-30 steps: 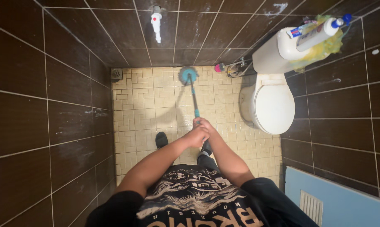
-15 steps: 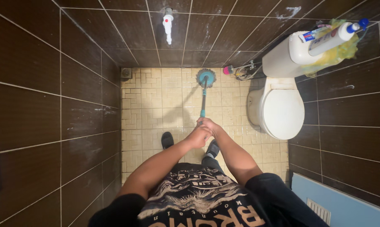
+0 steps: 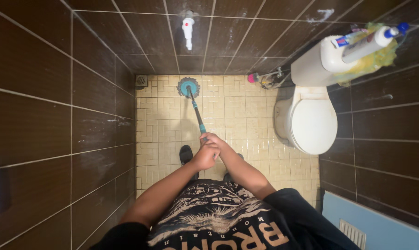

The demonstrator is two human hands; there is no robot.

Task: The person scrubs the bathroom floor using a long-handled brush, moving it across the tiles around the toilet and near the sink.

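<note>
Shifted leftward along the floor's [image 3: 163, 134] far edge, round teal brush head [image 3: 189, 87] now near the drain corner; left hand [image 3: 205, 156] and right hand [image 3: 214, 140], fingers curled tight, grip the long handle [image 3: 196, 112]; white toilet [image 3: 311, 118] at right edge.

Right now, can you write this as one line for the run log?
left hand: grips brush pole | right hand: grips pole | round brush head: on floor tiles, near back wall | toilet: lid shut
</note>
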